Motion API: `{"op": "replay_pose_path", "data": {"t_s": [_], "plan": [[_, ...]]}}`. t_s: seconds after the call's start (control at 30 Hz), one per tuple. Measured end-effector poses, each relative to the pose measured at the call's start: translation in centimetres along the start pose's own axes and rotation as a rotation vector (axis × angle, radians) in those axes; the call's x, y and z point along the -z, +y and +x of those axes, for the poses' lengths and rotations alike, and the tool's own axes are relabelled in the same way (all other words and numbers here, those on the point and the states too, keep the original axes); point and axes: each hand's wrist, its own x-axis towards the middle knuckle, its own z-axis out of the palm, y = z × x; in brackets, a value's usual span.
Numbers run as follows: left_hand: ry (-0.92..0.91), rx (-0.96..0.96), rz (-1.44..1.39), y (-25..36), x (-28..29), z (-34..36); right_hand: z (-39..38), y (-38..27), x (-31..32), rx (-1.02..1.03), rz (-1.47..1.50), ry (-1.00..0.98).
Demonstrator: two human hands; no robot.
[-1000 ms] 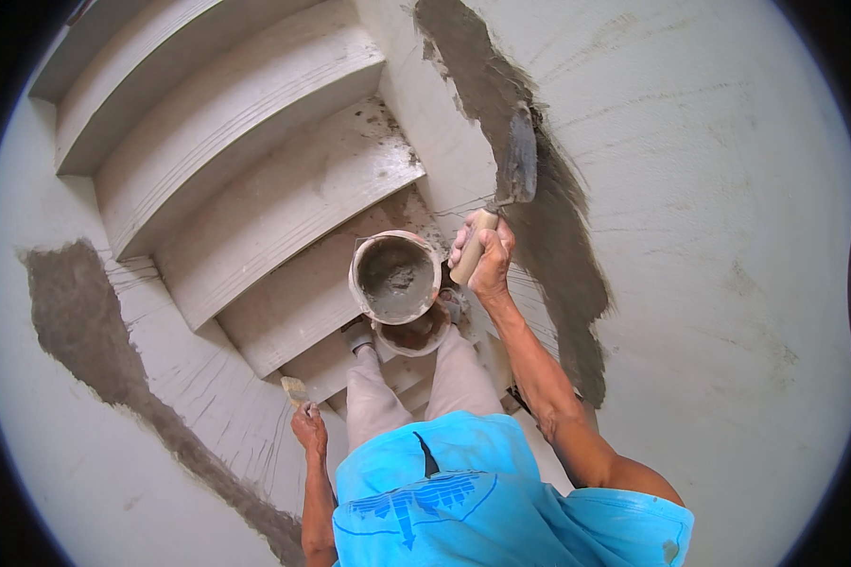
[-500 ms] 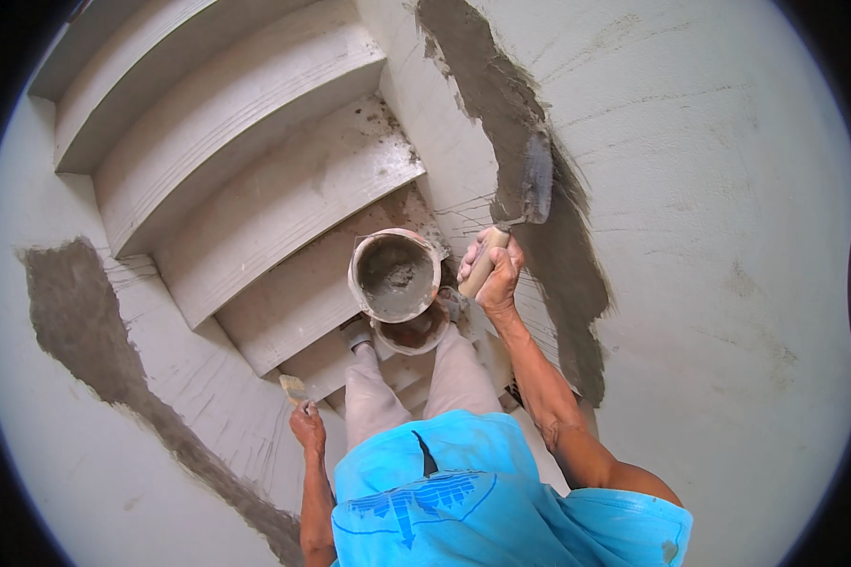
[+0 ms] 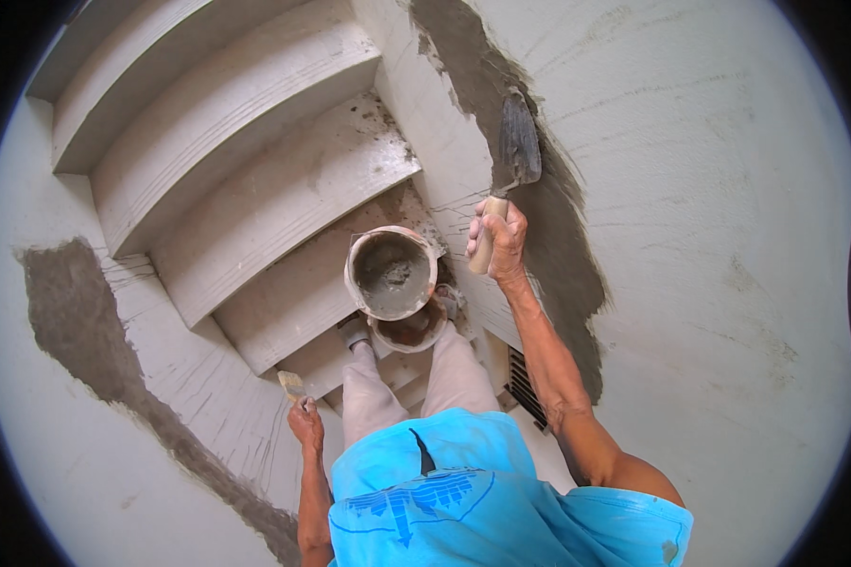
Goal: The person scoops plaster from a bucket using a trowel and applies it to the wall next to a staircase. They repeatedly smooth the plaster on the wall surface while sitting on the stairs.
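My right hand [image 3: 503,244] is closed round the wooden handle of a pointing trowel [image 3: 519,144]. The trowel's dark, smeared blade points up and overlaps a strip of grey mortar [image 3: 563,250] on the right wall; whether it touches cannot be told. Low on the left, my left hand [image 3: 305,423] grips a brush [image 3: 291,384] with pale bristles, held near the left wall. Between the hands, in front of my legs, stands a bucket [image 3: 352,276] with wet grey mortar [image 3: 392,274] in it. Another container [image 3: 414,338] with brownish contents shows partly beneath it.
Curved pale steps [image 3: 274,203] rise to the upper left. Along the left wall runs another rough mortar strip [image 3: 76,307]. My feet stand close by the containers. A dark slatted grate [image 3: 525,387] lies beside my right forearm. Mortar splashes spot the step's right end.
My right hand has moved up a little with the trowel. The blade has swung up and left, turning more of its flat face into view. My left hand stays nearly still.
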Motion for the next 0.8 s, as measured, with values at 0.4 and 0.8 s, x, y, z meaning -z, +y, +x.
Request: {"op": "replay_pose_path", "data": {"t_s": [0.4, 0.8], "plan": [[-0.014, 0.027, -0.016, -0.2, -0.1, -0.1, -4.5, -0.2, 1.7, -0.067, 0.014, 0.040], [-0.057, 0.018, -0.021, 1.0, 0.5, 0.1, -1.3, -2.8, -1.1, -0.069, 0.007, 0.066]]}}
